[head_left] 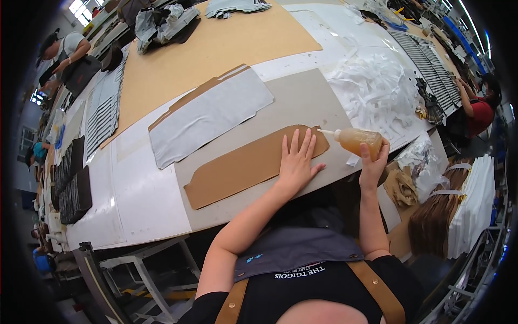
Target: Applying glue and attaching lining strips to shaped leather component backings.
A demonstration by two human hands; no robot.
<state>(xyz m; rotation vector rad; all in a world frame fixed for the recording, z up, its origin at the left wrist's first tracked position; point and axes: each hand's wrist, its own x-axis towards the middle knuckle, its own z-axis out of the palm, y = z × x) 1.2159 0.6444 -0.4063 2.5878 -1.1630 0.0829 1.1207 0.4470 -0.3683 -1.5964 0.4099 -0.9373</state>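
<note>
My left hand [297, 162] lies flat with spread fingers on the right part of a long brown panel [237, 168]. In my right hand [372, 164] is a squeeze bottle [358, 141] of amber liquid, probably glue, tipped on its side. Its thin white nozzle points left, close to the panel's upper right edge; I cannot tell whether it touches. The panel rests on a grey board [310, 97]. Just beyond it, a pale grey sheet of material [210, 116] lies over another brown panel [202, 89].
White strips [372, 92] form a loose heap at the right. Beyond lies a large tan board [216, 48] with crumpled grey material [162, 27]. Black pieces [73, 183] are stacked at the left. Bundled brown and white sheets [458, 210] stand right of the table. Other people work at both sides.
</note>
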